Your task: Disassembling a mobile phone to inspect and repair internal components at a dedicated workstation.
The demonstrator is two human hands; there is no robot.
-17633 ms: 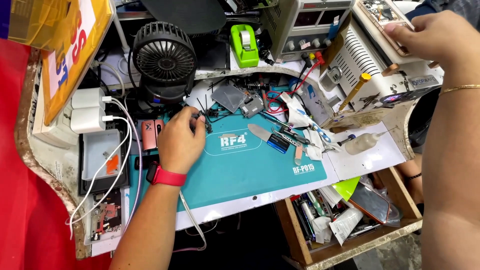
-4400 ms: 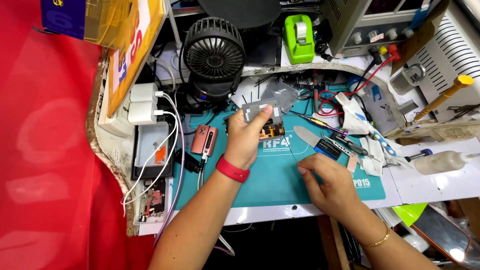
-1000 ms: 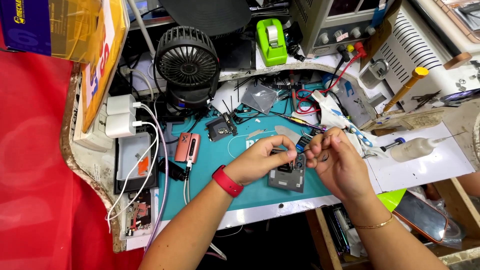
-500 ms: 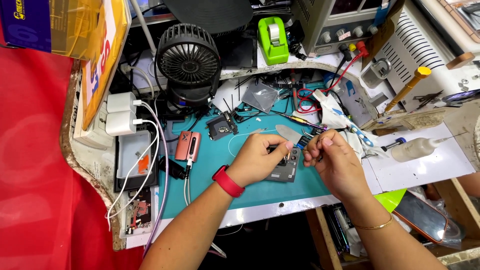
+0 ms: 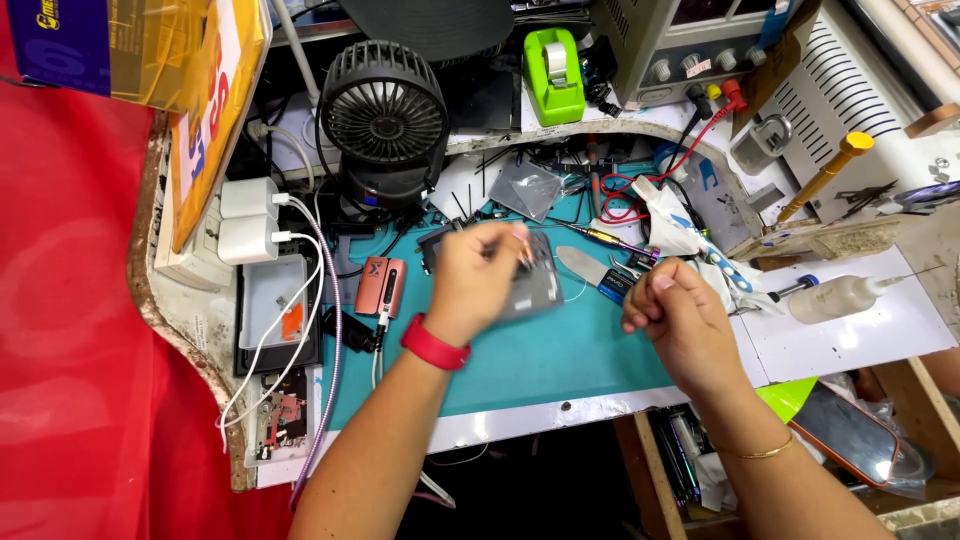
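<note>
Phone (image 5: 535, 285) (grey, blurred) — pinched in left hand (image 5: 478, 280) fingers above teal mat (image 5: 560, 360); right hand (image 5: 672, 318) — fingers curled closed.

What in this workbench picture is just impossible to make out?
- Head view: the flat grey rectangular part in the left hand is motion-blurred; its details are lost.
- Whatever the closed right hand pinches is hidden by its own fingers.
- The orange-edged phone lies partly under clear plastic at the lower right.
- The grey bench power supply is cut off by the top edge.
</note>
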